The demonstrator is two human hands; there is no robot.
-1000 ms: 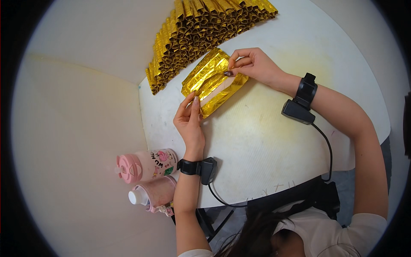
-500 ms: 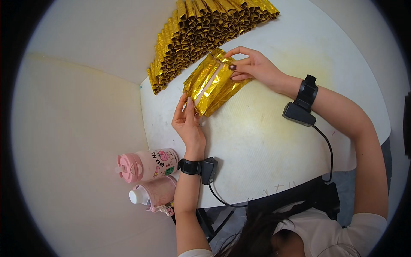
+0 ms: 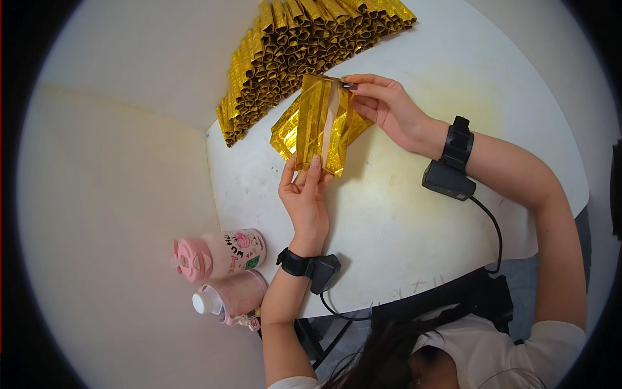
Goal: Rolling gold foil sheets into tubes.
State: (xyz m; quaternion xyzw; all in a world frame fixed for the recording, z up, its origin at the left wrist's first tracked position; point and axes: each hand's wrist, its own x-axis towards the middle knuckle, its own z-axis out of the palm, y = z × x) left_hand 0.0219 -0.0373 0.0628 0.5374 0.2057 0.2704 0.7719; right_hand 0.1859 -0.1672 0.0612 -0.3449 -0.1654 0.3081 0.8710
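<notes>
A shiny gold foil sheet [image 3: 314, 123] with creases and a pale strip down it is held up between my two hands. My left hand [image 3: 306, 198] pinches its lower edge, thumb on top and fingers behind. At its upper right corner, my right hand [image 3: 389, 110] grips the foil between thumb and index finger, the other fingers curled below. More gold foil sheets [image 3: 283, 135] lie on the table under and behind the held one; how many I cannot tell. Beyond them rises a large stack of rolled gold foil tubes [image 3: 291, 55], their open ends turned toward me.
Two pink drink bottles, one with a pink lid [image 3: 192, 259] and one with a white cap [image 3: 206, 301], stand at the white table's [image 3: 389, 240] left edge by the wall. Black wristbands with boxes [image 3: 447, 178] and cables are on both my wrists.
The foil sheet has been raised off the other sheets and turned more upright. My left hand has shifted right and slightly nearer; my right hand keeps its hold at the top edge.
</notes>
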